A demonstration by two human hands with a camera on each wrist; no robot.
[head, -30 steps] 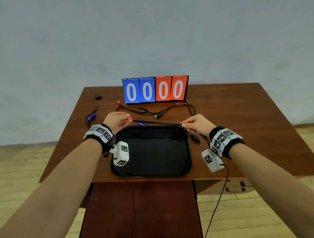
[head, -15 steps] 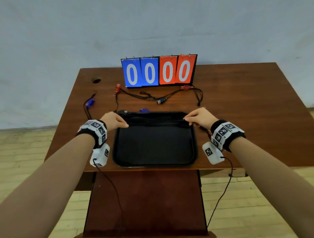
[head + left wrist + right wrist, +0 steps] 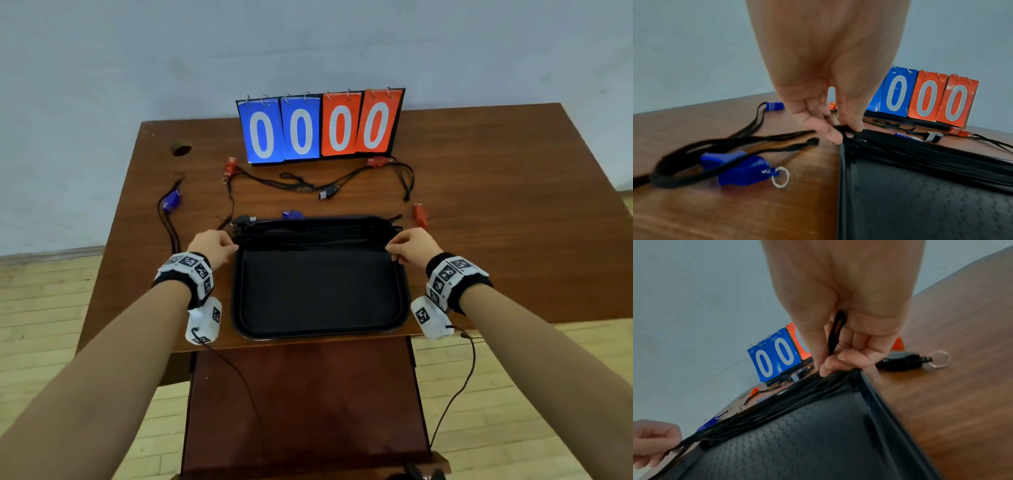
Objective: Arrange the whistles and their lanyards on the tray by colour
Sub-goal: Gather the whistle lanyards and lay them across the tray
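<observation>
Head view: left hand and right hand each pinch the lanyard taut across the tray.

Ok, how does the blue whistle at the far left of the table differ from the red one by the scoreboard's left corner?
Colour aside, the blue whistle lies farther left and nearer the person; the red whistle sits beside the scoreboard. The blue whistle's cord trails toward the person; the red whistle's cord runs right. Both lie off the tray, black cords attached.
</observation>
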